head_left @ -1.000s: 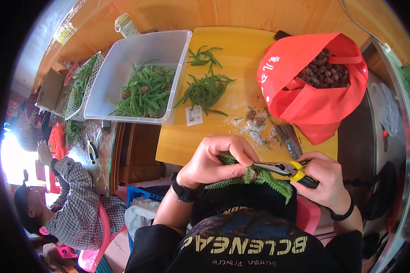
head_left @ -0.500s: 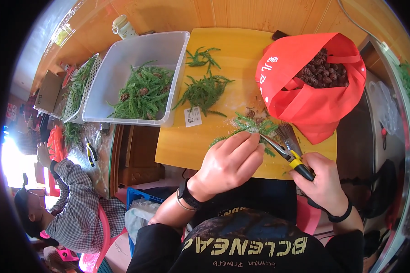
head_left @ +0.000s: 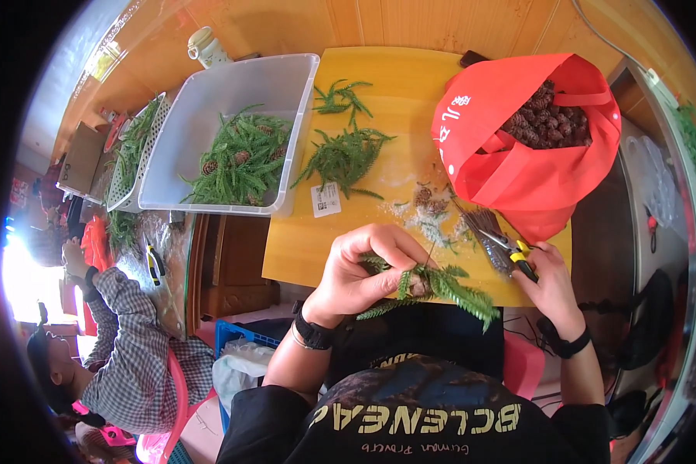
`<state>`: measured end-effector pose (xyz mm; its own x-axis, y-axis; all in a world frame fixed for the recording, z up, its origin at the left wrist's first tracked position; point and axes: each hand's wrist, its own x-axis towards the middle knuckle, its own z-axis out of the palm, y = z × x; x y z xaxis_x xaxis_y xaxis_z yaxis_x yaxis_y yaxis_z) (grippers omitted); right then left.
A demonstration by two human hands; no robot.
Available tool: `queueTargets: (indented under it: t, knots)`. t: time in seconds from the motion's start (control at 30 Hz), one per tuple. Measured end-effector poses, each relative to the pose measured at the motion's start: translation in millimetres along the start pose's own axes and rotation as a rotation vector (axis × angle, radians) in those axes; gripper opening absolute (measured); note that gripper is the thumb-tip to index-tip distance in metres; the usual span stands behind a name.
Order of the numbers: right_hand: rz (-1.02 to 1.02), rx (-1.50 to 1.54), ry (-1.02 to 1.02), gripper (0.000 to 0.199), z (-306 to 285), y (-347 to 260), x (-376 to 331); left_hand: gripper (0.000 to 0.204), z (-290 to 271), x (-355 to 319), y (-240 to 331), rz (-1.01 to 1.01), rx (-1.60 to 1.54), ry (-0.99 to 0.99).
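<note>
On the yellow table (head_left: pixel 379 69) stand a clear bin (head_left: pixel 232 93) of greens and a red bag (head_left: pixel 518 166) of cones. At its near edge the left hand (head_left: pixel 359 271) is closed around a green sprig (head_left: pixel 441 284), held just left of the right hand (head_left: pixel 553 282). The right hand grips yellow-handled pliers (head_left: pixel 510 249), its fingers curled shut.

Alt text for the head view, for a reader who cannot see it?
The left hand holds a green sprig with a cone at a yellow table, while the right hand grips yellow-handled pliers. Beyond lie a clear bin of sprigs and a red bag of cones.
</note>
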<state>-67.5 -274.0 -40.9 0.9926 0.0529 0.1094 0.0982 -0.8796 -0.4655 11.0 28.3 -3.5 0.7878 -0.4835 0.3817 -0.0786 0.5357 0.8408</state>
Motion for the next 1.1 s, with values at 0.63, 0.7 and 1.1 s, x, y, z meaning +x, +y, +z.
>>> queueTargets:
  t: [0.63,0.7,1.1]
  knots:
    - [-0.625,0.542,-0.129,0.021,-38.6,-111.4,61.1,0.009,9.1,-3.8,-18.4,-0.131,-0.219,-0.196]
    - [-0.655,0.588,-0.157,0.020,-37.0,-111.2,64.4,0.009,9.2,-4.6,-17.9,-0.157,-0.240,-0.187]
    - [-0.575,0.566,-0.257,0.014,-37.5,-119.8,64.2,0.011,8.0,-0.1,-9.8,-0.213,-0.124,-0.169]
